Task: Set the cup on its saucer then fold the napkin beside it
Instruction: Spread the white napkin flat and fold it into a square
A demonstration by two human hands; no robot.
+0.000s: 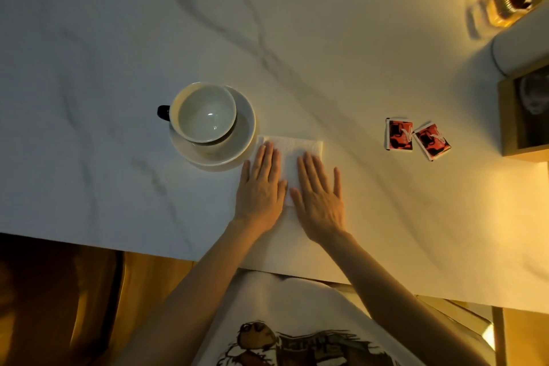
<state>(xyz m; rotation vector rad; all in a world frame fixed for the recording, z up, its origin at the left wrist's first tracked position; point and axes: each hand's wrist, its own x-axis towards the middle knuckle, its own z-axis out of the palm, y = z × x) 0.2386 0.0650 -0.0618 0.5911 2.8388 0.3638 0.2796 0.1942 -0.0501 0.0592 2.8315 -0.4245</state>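
white marble table (148, 24), warm light frm right

Empty white cup (207, 112) upright on saucer (237, 145), white napkin (292, 151) flat just beside it

Both bare forearms reach forward from the bottom of the view and converge toward the middle. The left hand (261, 187) lies palm down, fingers straight and close together, pointing away from the body. The right hand (319, 194) lies flat beside it — fingers extended and slightly spread, the little finger set apart from the rest. The two hands rest near each other, thumbs turned inward and almost meeting — neither hand grips anything.
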